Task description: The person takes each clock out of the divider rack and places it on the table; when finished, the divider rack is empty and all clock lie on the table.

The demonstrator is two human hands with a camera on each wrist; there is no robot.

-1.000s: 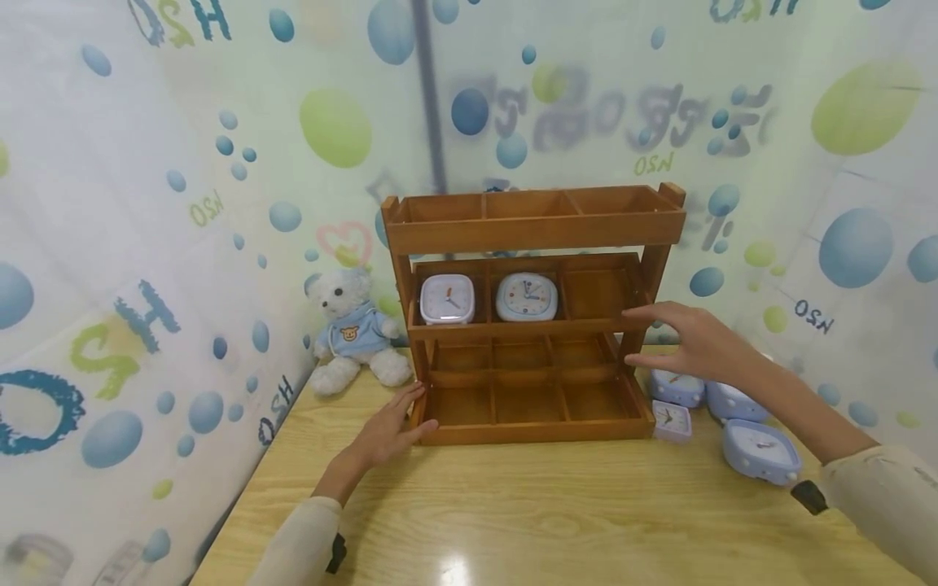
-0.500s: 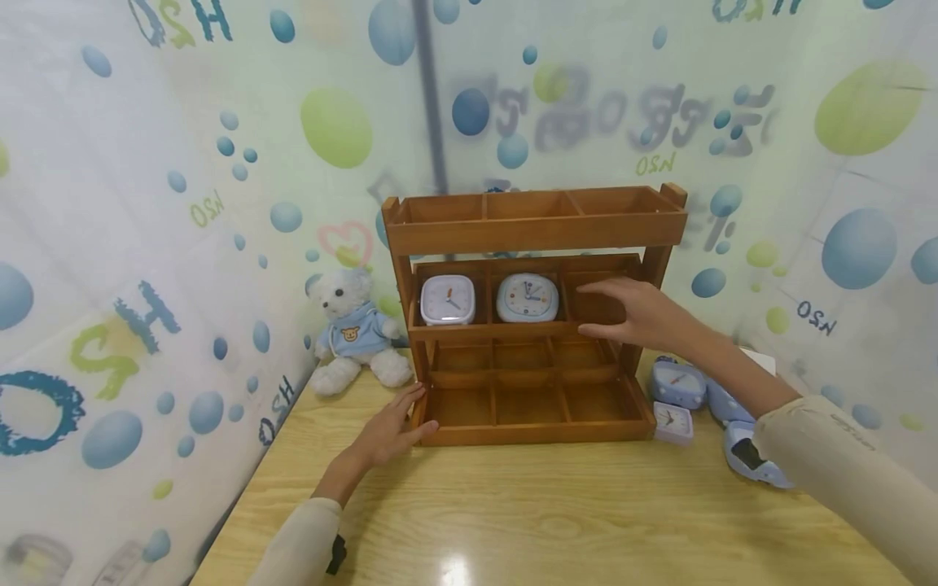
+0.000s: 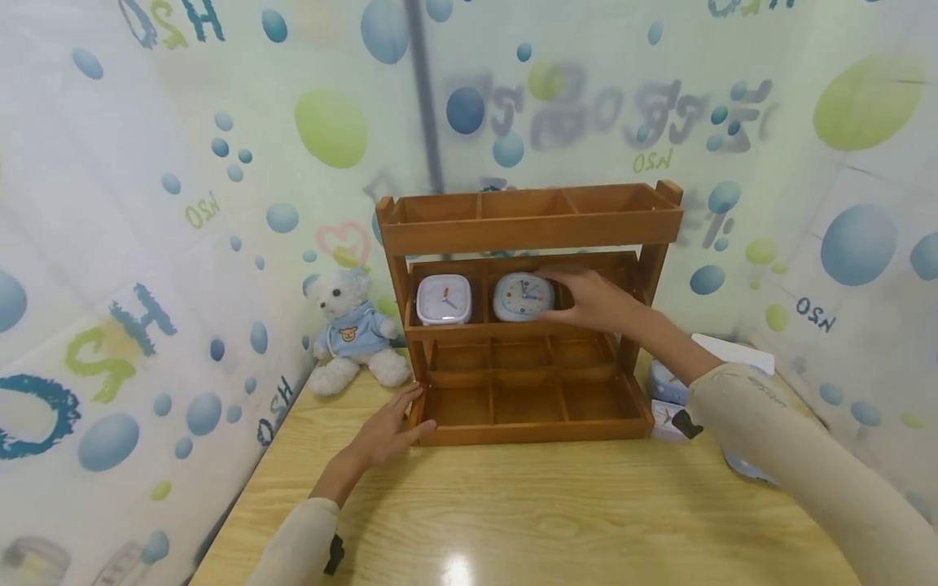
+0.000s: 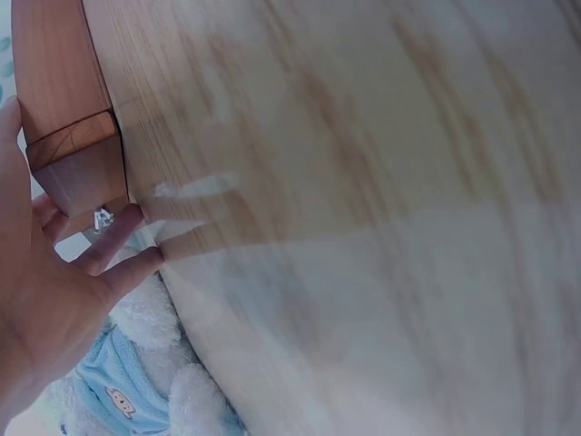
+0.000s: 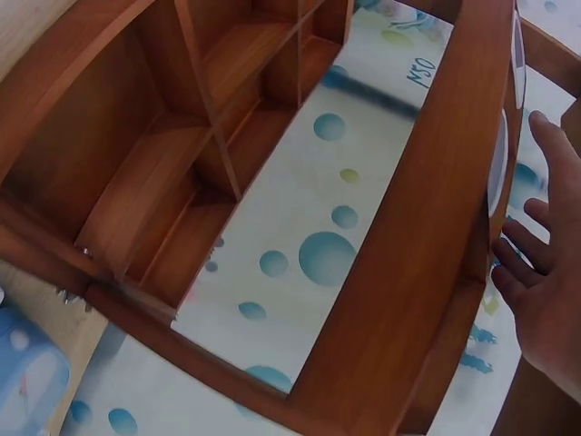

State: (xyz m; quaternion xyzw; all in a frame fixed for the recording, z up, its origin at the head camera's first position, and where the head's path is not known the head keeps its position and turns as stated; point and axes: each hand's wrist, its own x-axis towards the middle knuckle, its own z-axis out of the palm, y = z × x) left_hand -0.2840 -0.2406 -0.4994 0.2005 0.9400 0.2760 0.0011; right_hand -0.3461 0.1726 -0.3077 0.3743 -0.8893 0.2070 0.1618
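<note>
A brown wooden rack (image 3: 528,236) with divided tiers stands on the table. On its middle tier, a rounded alarm clock (image 3: 522,303) sits in the centre compartment and a squarer white clock (image 3: 444,299) in the left one. My right hand (image 3: 597,301) is at the rounded clock's right side, thumb and fingers spread around its edge. In the right wrist view, the fingers (image 5: 531,245) are loosely bent beside the clock's pale face (image 5: 497,168), with the thumb apart from it. My left hand (image 3: 384,427) rests at the rack's lower left corner, fingers extended along the wooden end (image 4: 73,136).
A white teddy bear (image 3: 355,334) in a blue shirt sits left of the rack. Several lilac-blue clocks stand on the right, among them a small square one (image 3: 667,415), partly behind my right sleeve (image 3: 777,439). A white flat-topped object (image 3: 733,352) lies behind them.
My right hand has moved left from the rack's right post, across the right compartment, to the rounded clock. The left hand has stayed at the rack's corner.
</note>
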